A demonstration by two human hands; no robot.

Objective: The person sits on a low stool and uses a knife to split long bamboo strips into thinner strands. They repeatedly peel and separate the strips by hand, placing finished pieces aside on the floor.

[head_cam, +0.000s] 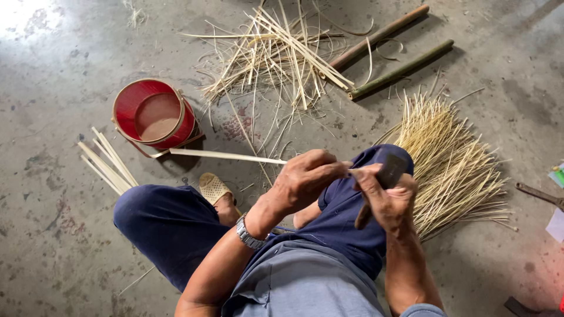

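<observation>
Now left hand [305, 179] pinches bamboo strip [226, 156] — right hand [388, 199] grips knife [389, 171].

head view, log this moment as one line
left hand: grips bamboo strip | right hand: holds knife at strip | nearby: red bucket, splint pile

Red bucket [154, 115]; two bamboo poles [399, 70]; splint bundle [449, 164]; scattered shavings [276, 56].
</observation>
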